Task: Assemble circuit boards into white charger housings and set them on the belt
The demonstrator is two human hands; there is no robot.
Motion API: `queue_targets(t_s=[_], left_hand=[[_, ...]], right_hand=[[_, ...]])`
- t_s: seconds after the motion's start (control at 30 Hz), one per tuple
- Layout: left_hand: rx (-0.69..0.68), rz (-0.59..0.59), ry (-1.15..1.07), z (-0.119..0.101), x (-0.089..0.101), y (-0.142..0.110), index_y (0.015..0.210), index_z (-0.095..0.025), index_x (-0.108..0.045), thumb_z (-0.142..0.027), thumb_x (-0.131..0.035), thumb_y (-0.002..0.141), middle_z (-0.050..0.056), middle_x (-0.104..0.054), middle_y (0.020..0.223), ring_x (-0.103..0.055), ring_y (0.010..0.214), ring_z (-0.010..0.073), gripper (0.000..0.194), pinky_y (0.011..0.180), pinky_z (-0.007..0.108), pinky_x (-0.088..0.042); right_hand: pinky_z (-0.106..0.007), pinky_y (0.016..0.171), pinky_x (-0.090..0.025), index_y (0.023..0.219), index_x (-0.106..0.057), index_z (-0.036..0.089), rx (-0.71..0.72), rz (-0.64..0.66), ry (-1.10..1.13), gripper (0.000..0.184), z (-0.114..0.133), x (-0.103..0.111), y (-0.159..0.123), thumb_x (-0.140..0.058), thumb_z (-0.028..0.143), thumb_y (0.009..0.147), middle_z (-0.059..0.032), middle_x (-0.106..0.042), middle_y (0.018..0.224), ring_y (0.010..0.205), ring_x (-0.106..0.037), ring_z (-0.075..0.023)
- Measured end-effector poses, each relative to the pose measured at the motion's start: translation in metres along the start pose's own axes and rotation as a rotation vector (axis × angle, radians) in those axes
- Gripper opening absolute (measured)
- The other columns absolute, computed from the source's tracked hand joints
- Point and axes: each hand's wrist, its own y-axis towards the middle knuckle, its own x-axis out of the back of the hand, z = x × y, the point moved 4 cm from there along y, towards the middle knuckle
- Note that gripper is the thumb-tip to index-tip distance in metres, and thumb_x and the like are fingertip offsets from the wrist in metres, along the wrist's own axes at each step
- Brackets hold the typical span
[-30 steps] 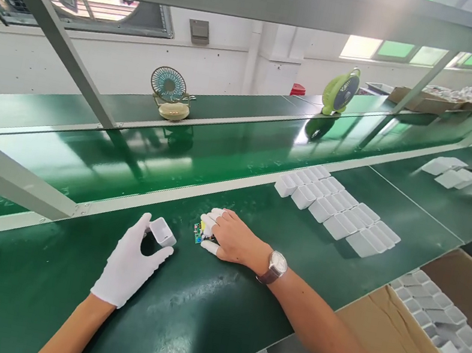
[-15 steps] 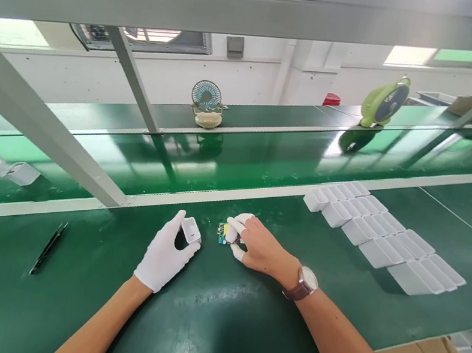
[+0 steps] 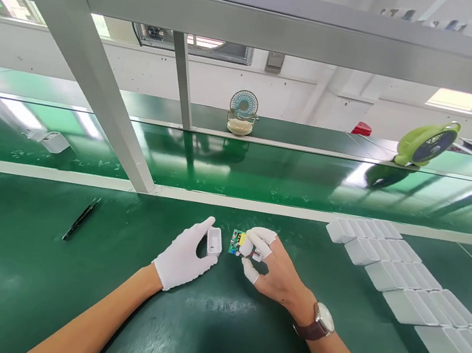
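My left hand (image 3: 186, 255), in a white glove, grips a small white plastic housing (image 3: 214, 241) between thumb and fingers. The housing's open hollow faces up, with a small dark slot inside. Just right of it, my right hand (image 3: 264, 260), with white finger cots, pinches a small green circuit board (image 3: 235, 242). A yellow part and a rounded white part show on the board; its right end is partly hidden by the fingers. A narrow gap separates board and housing.
Black tweezers (image 3: 81, 219) lie at left. Several rows of white housings (image 3: 410, 277) stand at right. Behind a pale rail (image 3: 258, 206) runs a green belt (image 3: 290, 180) with a white piece (image 3: 54, 142). A small fan (image 3: 243, 106) and a green fan (image 3: 424, 144) stand farther back.
The view has turned left and levelled, so the scene sits farther right. Both hands keep hold of the housing and the circuit board, which look a little closer together.
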Motion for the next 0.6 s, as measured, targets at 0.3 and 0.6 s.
queue_targets(t_s=[0.3, 0.6], left_hand=[[-0.072, -0.012, 0.053, -0.001, -0.009, 0.003, 0.153, -0.03, -0.039, -0.038, -0.079, 0.073, 0.008, -0.06, 0.14, -0.054, 0.131, 0.0341, 0.089, 0.111, 0.05, -0.039], [-0.276, -0.051, 0.013, -0.006, -0.008, -0.002, 0.155, -0.029, -0.033, -0.02, -0.068, 0.079, 0.011, -0.057, 0.135, -0.058, 0.119, 0.0284, 0.084, 0.098, 0.043, -0.051]], right_hand=[[-0.035, 0.067, -0.067, 0.146, -0.043, 0.031, -0.003, 0.002, 0.08, 0.065, 0.013, -0.008, -0.006, -0.061, 0.013, 0.086, -0.0121, -0.059, 0.125, 0.115, -0.061, -0.0277], [-0.043, 0.081, -0.066, 0.152, -0.036, 0.036, 0.166, -0.058, -0.046, 0.075, 0.015, -0.014, -0.013, -0.062, 0.009, 0.087, -0.0133, -0.051, 0.134, 0.114, -0.062, -0.0264]])
